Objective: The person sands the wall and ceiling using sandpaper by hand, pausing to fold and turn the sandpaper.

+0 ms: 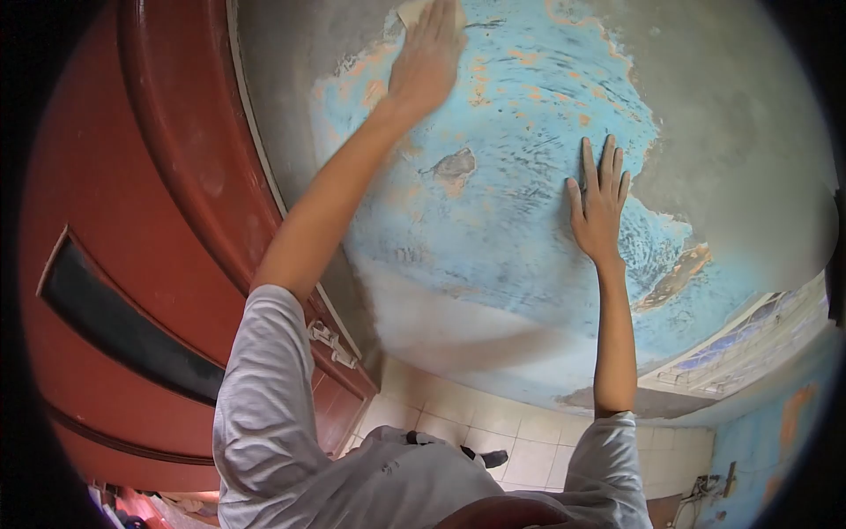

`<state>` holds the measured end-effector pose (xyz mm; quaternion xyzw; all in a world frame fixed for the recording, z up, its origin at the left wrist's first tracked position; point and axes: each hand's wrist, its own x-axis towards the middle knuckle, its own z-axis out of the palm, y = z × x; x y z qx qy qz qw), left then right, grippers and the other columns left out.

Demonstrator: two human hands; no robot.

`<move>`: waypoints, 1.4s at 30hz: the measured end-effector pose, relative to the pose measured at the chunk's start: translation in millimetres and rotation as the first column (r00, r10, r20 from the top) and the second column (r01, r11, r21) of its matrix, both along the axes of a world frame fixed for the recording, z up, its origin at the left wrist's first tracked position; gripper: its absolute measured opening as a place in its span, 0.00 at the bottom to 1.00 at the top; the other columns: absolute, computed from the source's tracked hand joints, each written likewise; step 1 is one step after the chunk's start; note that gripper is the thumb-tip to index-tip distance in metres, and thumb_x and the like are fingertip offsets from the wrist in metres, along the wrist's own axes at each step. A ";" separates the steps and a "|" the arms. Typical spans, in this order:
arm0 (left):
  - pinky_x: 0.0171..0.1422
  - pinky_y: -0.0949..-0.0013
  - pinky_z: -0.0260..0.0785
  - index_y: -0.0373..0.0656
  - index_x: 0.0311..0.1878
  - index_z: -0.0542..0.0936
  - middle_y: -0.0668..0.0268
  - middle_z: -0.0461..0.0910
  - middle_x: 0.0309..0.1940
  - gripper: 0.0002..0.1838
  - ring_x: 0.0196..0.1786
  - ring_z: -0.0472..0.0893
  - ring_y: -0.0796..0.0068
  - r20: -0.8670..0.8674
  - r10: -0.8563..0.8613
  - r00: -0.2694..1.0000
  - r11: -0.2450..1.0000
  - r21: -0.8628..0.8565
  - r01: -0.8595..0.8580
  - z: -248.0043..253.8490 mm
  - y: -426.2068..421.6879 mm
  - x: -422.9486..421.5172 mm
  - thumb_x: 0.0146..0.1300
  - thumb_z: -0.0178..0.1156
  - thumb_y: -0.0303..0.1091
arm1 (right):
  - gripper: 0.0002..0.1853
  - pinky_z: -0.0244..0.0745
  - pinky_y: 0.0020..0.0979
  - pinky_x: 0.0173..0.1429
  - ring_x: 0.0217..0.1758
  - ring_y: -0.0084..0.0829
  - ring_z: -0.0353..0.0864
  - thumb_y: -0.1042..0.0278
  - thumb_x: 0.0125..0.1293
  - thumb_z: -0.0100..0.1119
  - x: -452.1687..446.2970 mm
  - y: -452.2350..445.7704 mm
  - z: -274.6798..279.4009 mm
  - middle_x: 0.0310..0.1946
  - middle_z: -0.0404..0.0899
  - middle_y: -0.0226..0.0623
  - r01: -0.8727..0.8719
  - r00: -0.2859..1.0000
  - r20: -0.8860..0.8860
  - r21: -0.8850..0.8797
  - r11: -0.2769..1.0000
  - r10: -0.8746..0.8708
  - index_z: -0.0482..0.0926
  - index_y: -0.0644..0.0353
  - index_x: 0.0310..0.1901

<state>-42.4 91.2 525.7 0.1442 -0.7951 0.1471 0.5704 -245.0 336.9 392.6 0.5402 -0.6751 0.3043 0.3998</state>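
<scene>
High on the wall (520, 238), my left hand (429, 66) presses a pale yellowish sheet (411, 12) flat against the surface. Part of the sheet shows beyond the fingers; the rest is hidden under the hand. Lower and to the right, my right hand (602, 201) lies on the blue paint with its fingers spread, holding nothing. Blue paint with dark scuffs and orange spots surrounds both hands. A grey chipped patch (456, 167) lies between them, and a brownish chipped patch (677, 278) is below right of my right hand. Grey plaster (723, 115) borders the paint.
A red door (97, 194) with a dark panel (123, 317) and a white handle (332, 344) stands at the left. A white grille (740, 344) is at the lower right, near cables (702, 489). Pale floor tiles (529, 458) lie below.
</scene>
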 end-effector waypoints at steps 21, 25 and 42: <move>0.89 0.52 0.43 0.36 0.85 0.45 0.48 0.44 0.85 0.34 0.86 0.47 0.49 -0.137 -0.069 0.988 0.997 0.035 0.074 -31.0 16.1 -27.5 0.84 0.39 0.42 | 0.31 0.34 0.66 0.85 0.88 0.57 0.42 0.60 0.77 0.54 -31.8 39.7 63.7 0.85 0.47 0.44 -0.156 0.988 -0.042 -0.156 0.975 0.151 0.65 0.50 0.79; 0.89 0.52 0.43 0.38 0.85 0.46 0.51 0.46 0.86 0.34 0.86 0.48 0.50 -0.088 -0.059 0.994 0.993 0.092 0.067 -15.3 3.9 -24.1 0.84 0.39 0.42 | 0.31 0.34 0.66 0.84 0.88 0.57 0.42 0.60 0.76 0.54 -38.2 61.1 66.3 0.85 0.48 0.44 -0.112 0.990 -0.090 -0.074 0.991 0.105 0.64 0.50 0.79; 0.87 0.56 0.48 0.41 0.84 0.54 0.52 0.50 0.85 0.31 0.85 0.52 0.53 -0.364 0.008 0.931 0.991 0.128 0.041 51.8 -5.1 -50.0 0.83 0.40 0.42 | 0.33 0.49 0.56 0.84 0.87 0.46 0.51 0.64 0.77 0.48 -99.1 93.8 50.8 0.84 0.54 0.37 -0.053 0.973 -0.226 -0.016 0.998 0.048 0.59 0.50 0.82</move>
